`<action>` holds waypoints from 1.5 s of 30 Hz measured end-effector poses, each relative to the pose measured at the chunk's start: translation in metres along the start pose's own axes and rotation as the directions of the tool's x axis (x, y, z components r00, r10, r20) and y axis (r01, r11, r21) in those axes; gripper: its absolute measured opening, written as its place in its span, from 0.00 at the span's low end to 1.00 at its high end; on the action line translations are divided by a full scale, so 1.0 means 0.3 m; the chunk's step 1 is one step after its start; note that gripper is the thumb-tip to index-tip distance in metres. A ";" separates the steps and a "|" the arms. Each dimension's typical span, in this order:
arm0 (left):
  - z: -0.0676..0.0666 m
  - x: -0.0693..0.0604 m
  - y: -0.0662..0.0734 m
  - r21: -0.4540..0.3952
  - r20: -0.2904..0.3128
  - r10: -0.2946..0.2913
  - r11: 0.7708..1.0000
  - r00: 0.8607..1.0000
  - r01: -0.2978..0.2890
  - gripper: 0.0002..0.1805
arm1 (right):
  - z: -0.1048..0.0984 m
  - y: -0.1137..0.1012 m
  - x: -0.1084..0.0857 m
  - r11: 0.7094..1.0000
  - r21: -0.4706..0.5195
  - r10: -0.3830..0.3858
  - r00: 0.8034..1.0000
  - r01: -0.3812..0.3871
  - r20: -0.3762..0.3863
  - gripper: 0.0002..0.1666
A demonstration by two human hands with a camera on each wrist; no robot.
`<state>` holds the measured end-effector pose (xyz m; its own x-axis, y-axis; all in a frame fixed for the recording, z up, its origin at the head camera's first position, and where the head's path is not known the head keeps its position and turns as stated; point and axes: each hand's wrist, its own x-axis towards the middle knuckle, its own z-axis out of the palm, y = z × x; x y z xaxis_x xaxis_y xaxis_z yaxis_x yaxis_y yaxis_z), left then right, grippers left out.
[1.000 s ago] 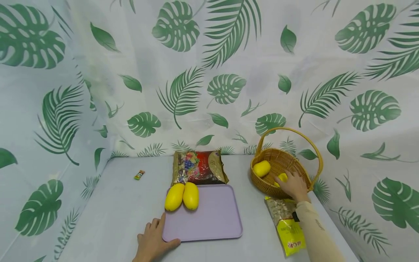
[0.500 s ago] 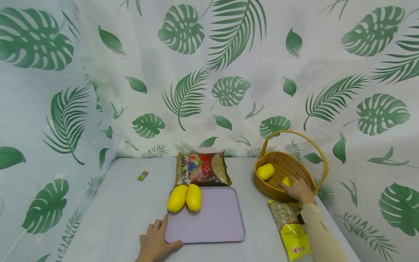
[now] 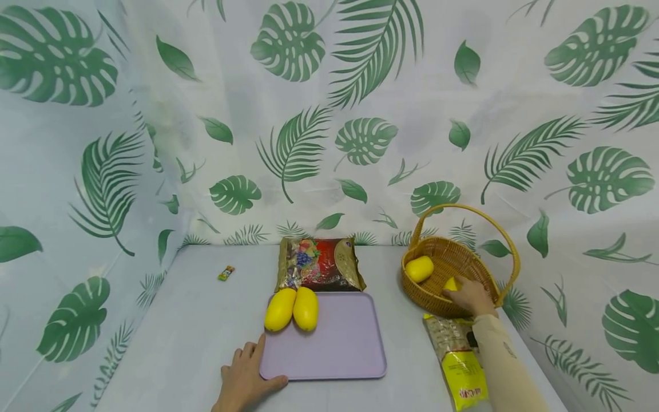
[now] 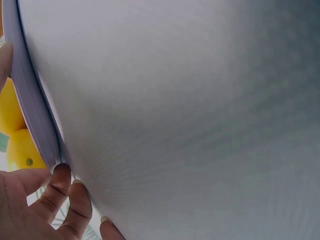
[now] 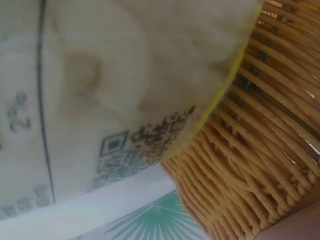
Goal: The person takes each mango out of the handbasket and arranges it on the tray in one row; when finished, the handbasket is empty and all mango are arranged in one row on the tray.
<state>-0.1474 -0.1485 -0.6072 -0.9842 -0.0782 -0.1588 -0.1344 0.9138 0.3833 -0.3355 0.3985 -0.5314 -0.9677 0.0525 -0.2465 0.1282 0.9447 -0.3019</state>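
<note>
Left hand [image 3: 244, 375] spread against the tray [image 3: 340, 349]; right hand [image 3: 473, 296] partly covers a yellow fruit [image 3: 451, 284] in the basket [image 3: 449, 264] beneath it, closure I cannot tell. I advise securing a full grip before lifting.

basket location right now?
In the head view, the wicker basket is on the right, just beyond the yellow snack bag and right of the lavender tray, with the right hand inside it.

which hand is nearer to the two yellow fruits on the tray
Left. The left hand spans the near left corner of the lilac tray, just short of the yellow fruits; the right hand is well to their right, inside the wicker basket.
</note>
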 end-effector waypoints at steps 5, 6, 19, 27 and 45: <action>-0.003 0.001 0.004 0.014 0.010 -0.005 1.000 1.000 0.005 0.69 | -0.002 -0.007 -0.014 0.999 0.013 -0.037 0.997 0.038 -0.064 0.51; -0.005 0.002 0.004 0.016 0.010 -0.004 1.000 1.000 0.003 0.69 | -0.002 -0.008 -0.016 0.999 0.020 -0.041 0.996 0.043 -0.082 0.50; 0.007 -0.003 0.001 0.011 0.030 -0.009 1.000 1.000 0.008 0.69 | -0.004 -0.023 -0.079 0.988 0.075 -0.108 0.956 0.133 -0.272 0.47; 0.000 -0.008 0.002 -0.002 0.017 0.003 1.000 1.000 -0.003 0.68 | -0.018 -0.093 -0.121 0.977 0.131 -0.117 0.940 0.166 -0.322 0.46; -0.003 -0.006 0.002 0.009 0.015 0.020 1.000 1.000 -0.020 0.68 | 0.078 -0.288 -0.172 0.924 0.180 -0.247 0.886 0.337 -0.392 0.41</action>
<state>-0.1457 -0.1483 -0.6058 -0.9849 -0.0541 -0.1647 -0.1137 0.9189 0.3778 -0.2916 0.3065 -0.5142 -0.9743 -0.0596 0.2172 -0.1687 0.8323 -0.5281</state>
